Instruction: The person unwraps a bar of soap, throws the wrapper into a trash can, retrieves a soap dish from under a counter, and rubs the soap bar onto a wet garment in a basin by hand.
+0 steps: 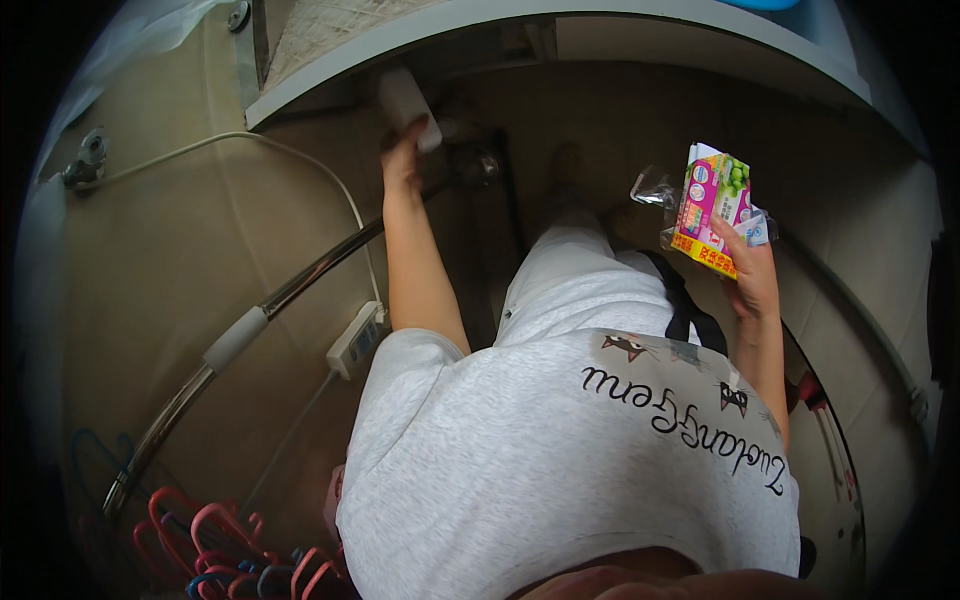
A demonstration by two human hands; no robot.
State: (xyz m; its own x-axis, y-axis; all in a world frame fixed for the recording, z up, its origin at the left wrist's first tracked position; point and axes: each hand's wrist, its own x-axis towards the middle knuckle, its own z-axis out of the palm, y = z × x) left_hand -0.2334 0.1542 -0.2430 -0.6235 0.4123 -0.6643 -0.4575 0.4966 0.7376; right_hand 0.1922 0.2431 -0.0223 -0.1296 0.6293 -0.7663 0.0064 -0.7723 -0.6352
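My left hand [403,154] reaches forward below the white-edged counter and grips the near end of a white oblong object [405,101]; its far part lies in shadow, and I cannot tell what it is. Out to the right, my right hand [750,274] holds a pink and yellow printed carton [709,206] with a picture of green fruit. Clear crinkled plastic wrap [656,189] sticks out at both sides of the carton, and the thumb lies over its lower right part.
The counter's white edge [480,16] curves across the front. A metal rail [322,270] runs along the left, near a white power strip [356,341] with a cable. Red and blue plastic hangers [225,529] hang at lower left. A valve [90,157] is on the left wall.
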